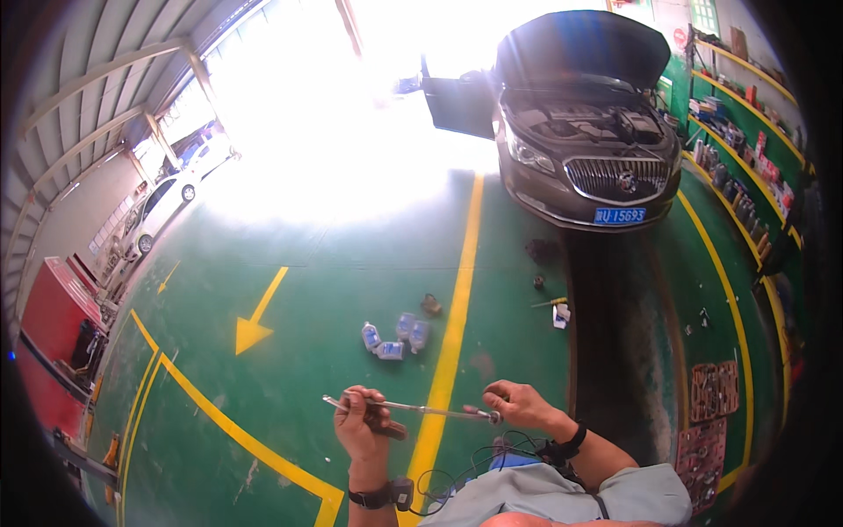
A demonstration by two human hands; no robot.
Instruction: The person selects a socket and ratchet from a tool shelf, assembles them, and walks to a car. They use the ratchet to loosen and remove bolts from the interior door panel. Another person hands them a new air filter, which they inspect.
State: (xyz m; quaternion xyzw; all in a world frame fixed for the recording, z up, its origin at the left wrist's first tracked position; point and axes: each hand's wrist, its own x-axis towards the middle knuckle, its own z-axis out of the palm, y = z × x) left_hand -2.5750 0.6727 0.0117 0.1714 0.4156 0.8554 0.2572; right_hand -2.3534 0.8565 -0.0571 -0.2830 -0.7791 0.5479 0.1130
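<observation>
A long thin metal rod (pixel 423 409) lies nearly level across the space before me, above the green floor. My left hand (pixel 358 422) is closed around its left part, and a short brown piece (pixel 392 430) shows at the lower side of that hand; I cannot make out what it is. At the rod's right end is a small round dark head (pixel 495 418). My right hand (pixel 522 408) is closed at this end with its fingers curled, partly hiding it. Black cables (pixel 474 461) hang below the rod near my lap.
Several plastic bottles (pixel 391 350) sit on the floor ahead. Farther right, a dark car (pixel 588 149) stands with hood raised and a door open, facing a long dark floor strip (pixel 606 316). Open tool cases (pixel 700 457) lie right; loaded shelves (pixel 746 158) line the wall. A red cabinet (pixel 57 325) stands left.
</observation>
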